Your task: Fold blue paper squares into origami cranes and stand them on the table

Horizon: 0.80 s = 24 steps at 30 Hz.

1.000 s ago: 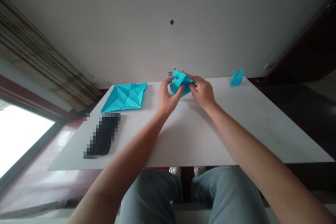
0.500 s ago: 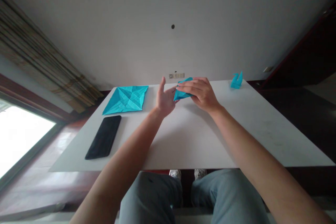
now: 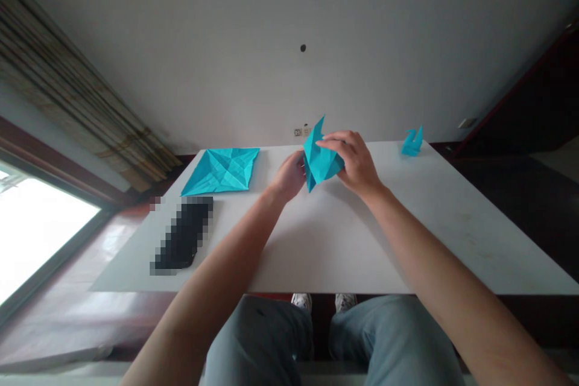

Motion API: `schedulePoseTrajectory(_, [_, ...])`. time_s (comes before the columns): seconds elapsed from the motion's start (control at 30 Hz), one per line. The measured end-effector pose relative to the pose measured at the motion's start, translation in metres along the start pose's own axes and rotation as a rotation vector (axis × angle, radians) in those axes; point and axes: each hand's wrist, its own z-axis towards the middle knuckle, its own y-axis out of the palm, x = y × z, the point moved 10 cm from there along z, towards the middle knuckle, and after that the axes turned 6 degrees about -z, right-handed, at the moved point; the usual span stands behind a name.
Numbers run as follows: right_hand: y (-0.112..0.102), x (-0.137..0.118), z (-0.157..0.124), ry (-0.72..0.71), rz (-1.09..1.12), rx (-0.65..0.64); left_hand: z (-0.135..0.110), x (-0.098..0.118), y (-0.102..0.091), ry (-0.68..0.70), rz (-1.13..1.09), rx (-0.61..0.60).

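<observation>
A folded piece of turquoise origami paper [image 3: 320,160] stands tilted above the table, with a sharp point rising at its top. My left hand [image 3: 289,177] grips its left side, and my right hand [image 3: 355,160] pinches its upper right side with the fingers across the folds. Farther left, a creased turquoise paper sheet [image 3: 221,170] lies flat in a diamond shape. A small turquoise origami figure [image 3: 412,142] stands near the table's far right edge.
The white table [image 3: 325,253] holds a black phone [image 3: 184,235], pixelated in this view, at the near left. A wall socket [image 3: 302,131] sits behind the far edge. To the left are a striped curtain [image 3: 85,78] and a bright window [image 3: 36,235]. My jeans-covered knees [image 3: 389,344] show below.
My left hand has closed from spread fingers onto the paper's left side. The paper has swung up, now showing a tall point, and my right hand has shifted slightly right.
</observation>
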Motion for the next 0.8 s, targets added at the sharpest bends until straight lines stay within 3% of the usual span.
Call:
schedulePoseTrajectory(0.2, [0.000, 0.018, -0.003, 0.121, 0.013, 0.016, -0.002, 0.007, -0.010, 0.046, -0.001, 0.075])
schedulePoseTrajectory(0.33, [0.007, 0.026, -0.007, 0.173, -0.038, -0.046, -0.003, 0.010, -0.004, 0.066, -0.003, 0.055])
schedulePoseTrajectory(0.47, [0.011, 0.017, -0.006, 0.097, 0.011, -0.115, -0.006, 0.011, 0.011, 0.024, 0.016, -0.017])
schedulePoseTrajectory(0.6, [0.009, 0.014, -0.004, 0.103, 0.078, -0.129, -0.012, 0.012, 0.020, -0.043, -0.055, -0.013])
schedulePoseTrajectory(0.8, [0.008, 0.012, -0.003, 0.140, 0.193, -0.129, -0.016, 0.008, 0.017, -0.101, -0.067, 0.043])
